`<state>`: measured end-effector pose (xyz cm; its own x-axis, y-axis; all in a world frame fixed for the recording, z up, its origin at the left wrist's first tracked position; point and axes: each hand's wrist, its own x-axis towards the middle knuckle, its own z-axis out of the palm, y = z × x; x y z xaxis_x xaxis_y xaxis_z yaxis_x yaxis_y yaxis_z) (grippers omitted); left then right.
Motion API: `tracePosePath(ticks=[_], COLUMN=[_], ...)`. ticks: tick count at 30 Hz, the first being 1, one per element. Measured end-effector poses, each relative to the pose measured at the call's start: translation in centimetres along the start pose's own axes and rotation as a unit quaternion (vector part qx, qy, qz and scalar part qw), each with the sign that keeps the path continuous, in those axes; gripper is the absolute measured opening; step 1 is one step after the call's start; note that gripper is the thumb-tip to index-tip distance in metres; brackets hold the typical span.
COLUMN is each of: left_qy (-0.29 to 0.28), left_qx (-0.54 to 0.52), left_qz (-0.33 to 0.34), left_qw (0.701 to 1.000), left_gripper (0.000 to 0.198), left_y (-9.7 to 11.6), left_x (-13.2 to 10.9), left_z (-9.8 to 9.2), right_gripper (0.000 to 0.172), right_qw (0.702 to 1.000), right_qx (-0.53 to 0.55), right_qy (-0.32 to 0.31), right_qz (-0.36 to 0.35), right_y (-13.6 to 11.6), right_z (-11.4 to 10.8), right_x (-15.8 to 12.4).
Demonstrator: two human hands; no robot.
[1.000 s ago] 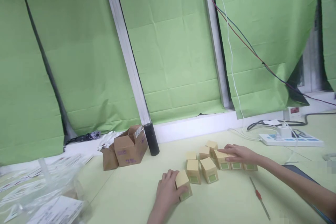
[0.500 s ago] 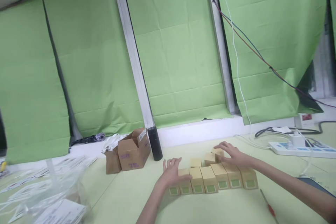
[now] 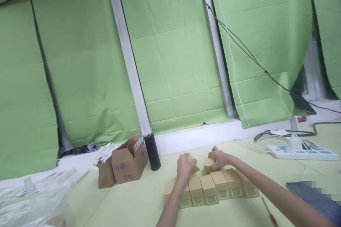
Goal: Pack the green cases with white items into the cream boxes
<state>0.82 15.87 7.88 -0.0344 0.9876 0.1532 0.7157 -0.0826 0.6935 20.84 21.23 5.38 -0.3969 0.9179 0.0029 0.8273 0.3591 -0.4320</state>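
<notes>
A row of several small tan cardboard boxes (image 3: 209, 188) stands on the table, green-windowed labels facing me. Behind the row, my left hand (image 3: 185, 166) is closed round one small box (image 3: 193, 161), whose top shows past the fingers. To its right my right hand (image 3: 218, 158) grips another small box (image 3: 208, 165) from above and the side. A second box may be under that hand; I cannot make it out. My left forearm covers part of the row's left end.
An open brown carton (image 3: 129, 163) and a black cylinder (image 3: 152, 151) stand at the back left. A red-handled screwdriver (image 3: 272, 217) lies front right, near a dark tablet-like slab (image 3: 314, 198). A white power strip (image 3: 301, 151) sits back right. Clear plastic bags (image 3: 45, 202) lie at left.
My left hand has left the row's left end, moved up and right behind it, and closed on a small box. My right hand has shifted left and gripped a box at the back.
</notes>
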Motion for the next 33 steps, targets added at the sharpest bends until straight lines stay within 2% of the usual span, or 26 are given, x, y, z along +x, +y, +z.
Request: tracePosePath(ticks=[3, 5, 6, 8, 11, 13, 15, 17, 19, 20, 22, 23, 24, 26, 28, 30, 33], left_qy=[0.057, 0.044, 0.018, -0.049, -0.094, -0.113, -0.14, -0.173, -0.193, -0.193, -0.185, -0.181, -0.179, -0.193, -0.228, -0.259, -0.266], left_qx=[0.003, 0.002, -0.003, -0.038, -0.048, -0.042, -0.033, 0.004, 0.069, 0.099, 0.135, 0.139, 0.136, 0.111, 0.07, 0.03, 0.005], left_qz=[0.06, 0.091, 0.101, 0.095, 0.066, 0.067, 0.082, 0.102, 0.115, 0.116, 0.126, 0.137, 0.153, 0.194, 0.215, 0.203, 0.155], left_qw=[0.997, 0.995, 0.995, 0.994, 0.992, 0.99, 0.986, 0.98, 0.972, 0.969, 0.965, 0.964, 0.962, 0.955, 0.947, 0.944, 0.951], left_gripper=[0.041, 0.036, 0.032, 0.036, 0.033, 0.033, 0.044, 0.07, 0.094, 0.1, 0.101, 0.101, 0.1, 0.094, 0.08, 0.068, 0.064], left_y=[-0.6, -1.6, -2.2, -3.3, -4.2, -3.9, -3.2, -2.4, -1.9, -1.7, -1.7, -1.7, -1.8, -1.9, -1.8, -1.7, -2.3], left_x=[-3.5, -6.9, -8.7, -12.1, -15.9, -17.2, -17.9, -18.1, -18.2, -18.2, -18.2, -18.1, -18.0, -17.7, -17.3, -17.1, -17.1], left_z=[-2.9, -4.1, -4.3, -4.0, -2.3, -1.3, -0.9, -0.9, -1.0, -1.1, -1.1, -1.0, -1.0, -0.8, -0.5, -0.2, -0.2], right_gripper=[0.036, 0.045, 0.046, 0.048, 0.047, 0.053, 0.067, 0.078, 0.081, 0.076, 0.056, 0.044, 0.04, 0.056, 0.059, 0.06, 0.059], right_qw=[0.996, 0.991, 0.988, 0.984, 0.961, 0.966, 0.972, 0.97, 0.964, 0.964, 0.967, 0.969, 0.971, 0.98, 0.994, 0.995, 0.996], right_qx=[0.035, 0.066, 0.082, 0.105, 0.113, 0.072, 0.057, 0.086, 0.123, 0.138, 0.165, 0.179, 0.189, 0.164, 0.035, -0.008, -0.042], right_qy=[0.075, 0.093, 0.087, 0.038, -0.104, -0.117, -0.11, -0.124, -0.146, -0.15, -0.125, -0.096, -0.056, 0.038, 0.095, 0.097, 0.072], right_qz=[-0.035, -0.073, -0.097, -0.142, -0.229, -0.22, -0.201, -0.193, -0.182, -0.173, -0.15, -0.142, -0.136, -0.103, -0.048, -0.006, 0.026], right_y=[-0.6, -1.3, -1.8, -3.1, -5.2, -6.2, -6.5, -6.3, -5.7, -5.1, -3.7, -2.7, -1.5, 1.2, 4.2, 6.7, 8.8], right_z=[-1.6, -2.9, -3.3, -3.2, -0.7, 1.8, 3.9, 4.9, 4.5, 3.9, 2.0, 0.9, -0.3, -2.6, -4.3, -5.1, -4.2], right_x=[-1.7, -3.7, -5.0, -8.1, -12.6, -14.8, -16.2, -17.0, -17.4, -17.5, -17.5, -17.4, -17.1, -16.2, -14.9, -13.7, -12.3])
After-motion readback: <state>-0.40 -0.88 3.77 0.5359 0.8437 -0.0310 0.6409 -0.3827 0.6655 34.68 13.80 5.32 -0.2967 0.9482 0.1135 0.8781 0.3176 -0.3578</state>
